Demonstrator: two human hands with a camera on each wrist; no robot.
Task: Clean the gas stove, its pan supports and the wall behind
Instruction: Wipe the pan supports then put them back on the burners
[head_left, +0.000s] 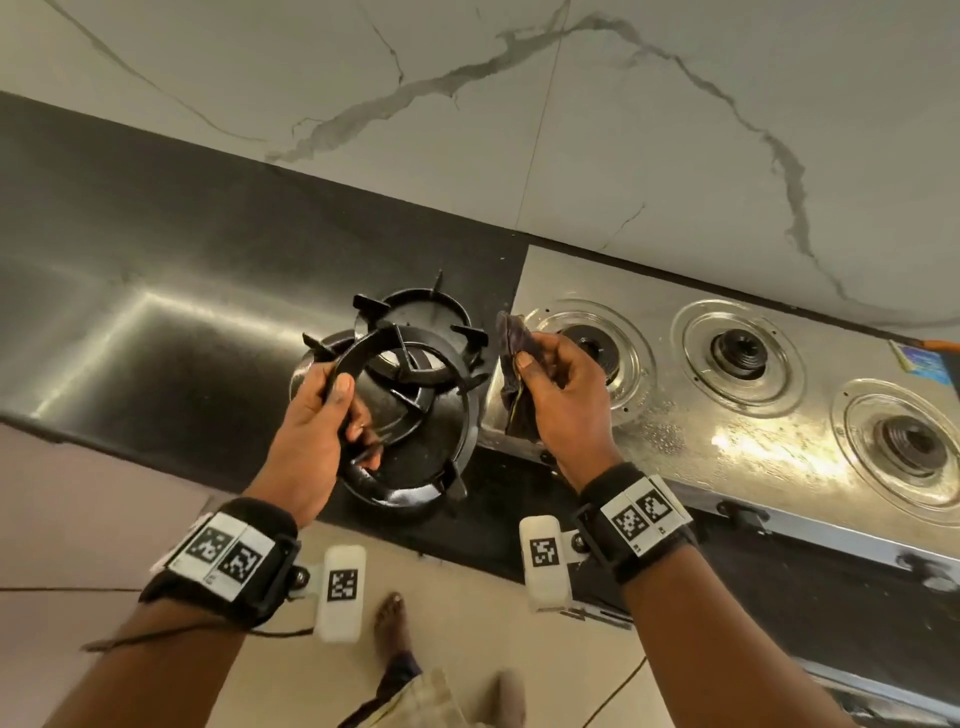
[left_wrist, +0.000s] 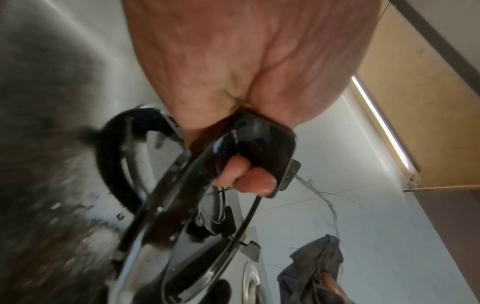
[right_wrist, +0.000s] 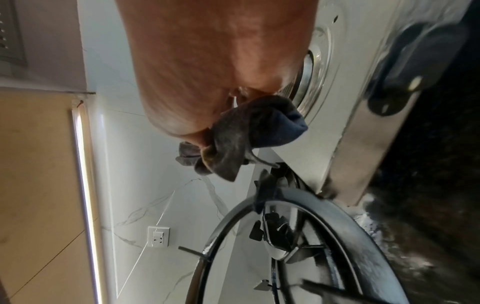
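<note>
My left hand (head_left: 353, 415) grips a black pan support (head_left: 374, 348) by its ring, tilted above two more pan supports (head_left: 415, 486) lying stacked on the dark counter (head_left: 156, 312). In the left wrist view my fingers (left_wrist: 244, 179) curl round the ring (left_wrist: 259, 135). My right hand (head_left: 543, 371) pinches a crumpled dark cloth (head_left: 519, 415) just right of the held support, over the left edge of the steel gas stove (head_left: 701, 447). The cloth (right_wrist: 246, 133) hangs from that hand. Three burners (head_left: 740, 353) stand bare. The marble wall (head_left: 623, 156) rises behind.
Black knobs (head_left: 743, 514) line the stove's front edge. An orange hose (head_left: 940, 344) shows at the stove's far right. A wall socket (right_wrist: 157, 236) sits on the marble in the right wrist view. Below the counter edge a person's foot (head_left: 392, 623) stands on the tiled floor.
</note>
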